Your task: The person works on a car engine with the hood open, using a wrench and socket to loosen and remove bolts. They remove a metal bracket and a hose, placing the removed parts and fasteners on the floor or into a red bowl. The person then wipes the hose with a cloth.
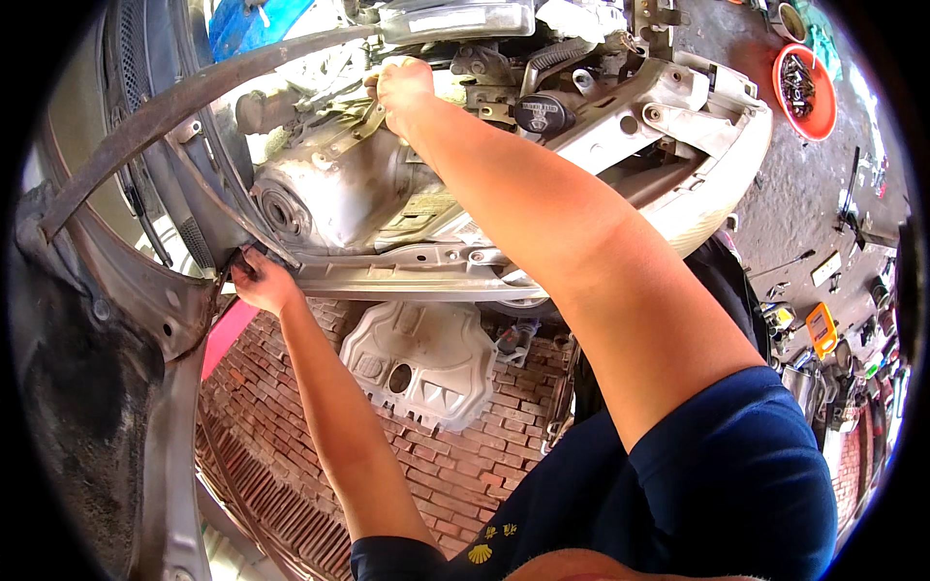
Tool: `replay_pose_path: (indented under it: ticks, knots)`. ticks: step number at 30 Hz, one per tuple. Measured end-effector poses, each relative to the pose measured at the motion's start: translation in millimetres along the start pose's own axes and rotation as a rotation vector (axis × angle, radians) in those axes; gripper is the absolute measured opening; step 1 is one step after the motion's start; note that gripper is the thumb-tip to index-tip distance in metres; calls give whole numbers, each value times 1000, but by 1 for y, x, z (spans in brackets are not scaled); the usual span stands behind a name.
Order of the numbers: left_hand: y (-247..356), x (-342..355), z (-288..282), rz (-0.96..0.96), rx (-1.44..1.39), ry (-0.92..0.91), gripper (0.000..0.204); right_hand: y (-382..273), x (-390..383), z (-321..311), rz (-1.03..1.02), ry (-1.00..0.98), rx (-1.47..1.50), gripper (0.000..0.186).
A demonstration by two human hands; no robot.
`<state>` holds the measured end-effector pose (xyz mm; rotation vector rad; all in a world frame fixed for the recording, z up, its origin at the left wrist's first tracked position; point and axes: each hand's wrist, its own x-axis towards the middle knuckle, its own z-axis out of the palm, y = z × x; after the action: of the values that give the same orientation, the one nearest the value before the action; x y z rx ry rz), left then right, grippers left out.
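Note:
At the top centre my right hand [405, 92] reaches into a car's opened engine bay [344, 194], its fingers curled on a small part I cannot make out beside a metal bracket [368, 123]. My left hand [266, 283] is lower left, fingers bent at the dark corner of the inner body panel [223, 232], where what they grip is hidden. A long curved metal bar [170, 97] crosses the upper left. A black round-ended component [544, 114] sits to the right of my right hand, near the pale front-end frame [659, 111].
A light moulded cover [441, 358] lies on the brick floor [446, 474] below. At right are an orange basin [819, 97] of metal pieces, a yellow-orange object [821, 327] and scattered tools. A dark body panel [97, 407] stands close at left, a blue object [252, 19] beyond.

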<state>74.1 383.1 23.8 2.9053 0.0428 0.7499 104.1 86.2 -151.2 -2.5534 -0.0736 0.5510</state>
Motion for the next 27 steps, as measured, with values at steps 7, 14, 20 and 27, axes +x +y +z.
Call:
replay_pose_path:
  ticks: [7,14,20,27]
  knots:
    - [-5,0,-7,-18,-2,15,39,-18,-4,-8,5,-5,-11,23]
    - [2,2,3,4,-33,-14,41,-21,19,22,-36,112,-303,33]
    - [-6,0,-6,-12,30,20,40,-24,5,5,-199,12,-406,23]
    - [21,-2,22,18,-48,-57,38,73,46,71,317,185,401,9]
